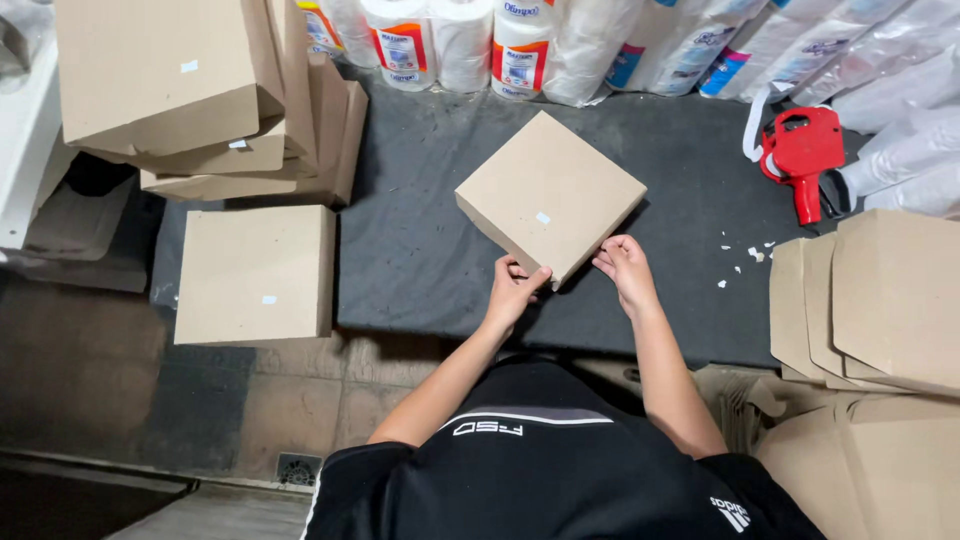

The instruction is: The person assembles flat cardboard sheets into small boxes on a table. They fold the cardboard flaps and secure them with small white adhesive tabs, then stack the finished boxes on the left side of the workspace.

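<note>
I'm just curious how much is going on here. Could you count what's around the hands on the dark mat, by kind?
Assembled cardboard boxes lying apart from the piles: 2, one held in the hands, one at the mat's left edge
Red label gun: 1
Hands: 2, left hand, right hand
Total: 5
The stacked boxes and wrapped rolls overlap too much to count.

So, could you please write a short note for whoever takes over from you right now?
Left hand and right hand both grip the near corner of a closed cardboard box on the dark mat. It carries a small white sticker. Done: stickered boxes stacked at left, one more at the mat's left edge. Left: flat cardboard blanks at right, not yet folded. The red label gun lies at far right.
</note>
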